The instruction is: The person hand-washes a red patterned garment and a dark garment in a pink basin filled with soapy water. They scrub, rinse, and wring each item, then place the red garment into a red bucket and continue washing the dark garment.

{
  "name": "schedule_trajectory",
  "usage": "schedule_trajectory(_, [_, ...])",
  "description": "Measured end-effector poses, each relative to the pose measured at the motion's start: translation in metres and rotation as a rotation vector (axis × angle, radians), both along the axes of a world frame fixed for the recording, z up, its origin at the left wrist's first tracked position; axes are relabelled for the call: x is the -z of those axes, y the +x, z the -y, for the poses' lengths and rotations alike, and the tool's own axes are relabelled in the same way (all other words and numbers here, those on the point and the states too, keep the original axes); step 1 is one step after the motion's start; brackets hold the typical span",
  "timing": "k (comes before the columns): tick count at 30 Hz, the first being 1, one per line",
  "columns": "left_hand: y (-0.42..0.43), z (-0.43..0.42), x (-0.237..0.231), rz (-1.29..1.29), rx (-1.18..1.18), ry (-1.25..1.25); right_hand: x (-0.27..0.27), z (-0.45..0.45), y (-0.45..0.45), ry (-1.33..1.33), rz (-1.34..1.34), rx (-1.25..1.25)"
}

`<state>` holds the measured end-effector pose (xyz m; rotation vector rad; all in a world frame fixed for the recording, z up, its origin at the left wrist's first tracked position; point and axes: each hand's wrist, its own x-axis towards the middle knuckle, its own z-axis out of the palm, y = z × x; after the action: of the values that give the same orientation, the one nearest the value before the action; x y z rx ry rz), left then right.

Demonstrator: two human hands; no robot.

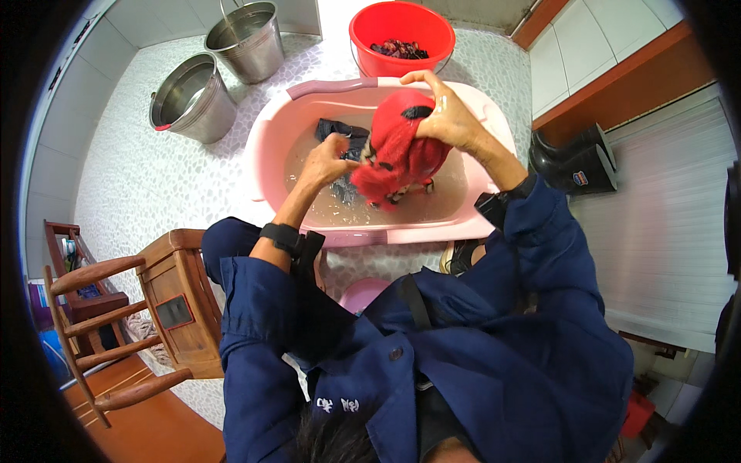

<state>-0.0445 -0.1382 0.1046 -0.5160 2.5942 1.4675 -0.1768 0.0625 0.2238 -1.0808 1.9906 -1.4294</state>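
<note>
A wet red cloth item with black patches (405,139), perhaps a garment, is lifted over a pink plastic tub (266,150) of cloudy water. My right hand (448,116) grips its upper right side, with the forefinger raised towards the tub's far rim. At its lower left is my left hand (327,165), slightly blurred, its thumb near or on the red cloth; whether it grips the cloth is unclear. Dark blue fabric (347,136) lies partly in the water behind my left hand.
Beyond the tub stands a red bucket (399,23) with dark patterned cloth inside. Two metal buckets (194,101) (246,43) are at the upper left. A wooden chair (185,301) lies to the left, black rubber boots (579,165) to the right. A pink basin (362,292) sits below the tub.
</note>
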Motion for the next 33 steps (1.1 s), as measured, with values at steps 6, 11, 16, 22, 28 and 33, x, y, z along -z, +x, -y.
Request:
schedule_trajectory(6, [-0.004, -0.048, -0.051, -0.645, 0.199, 0.053, 0.001, 0.009, 0.022, 0.121, -0.089, -0.008])
schedule_trajectory(11, [-0.013, -0.038, -0.072, -0.241, 0.213, 0.055, -0.001, -0.003, 0.021, 0.215, -0.245, -0.062])
schedule_trajectory(16, [-0.011, -0.037, -0.074, -0.408, 0.109, 0.443, 0.021, -0.014, 0.009, 0.207, -0.279, -0.164])
schedule_trajectory(22, [-0.01, -0.048, -0.069, -0.433, -0.015, 0.649, 0.076, -0.021, 0.007, 0.081, 0.134, -0.32])
schedule_trajectory(28, [-0.009, -0.037, -0.056, -0.388, 0.017, 0.759, 0.104, -0.016, -0.003, 0.06, 0.139, -0.228])
schedule_trajectory(33, [-0.007, -0.029, -0.041, -0.371, -0.043, 0.722, 0.059, -0.025, -0.005, -0.12, 0.253, -0.017])
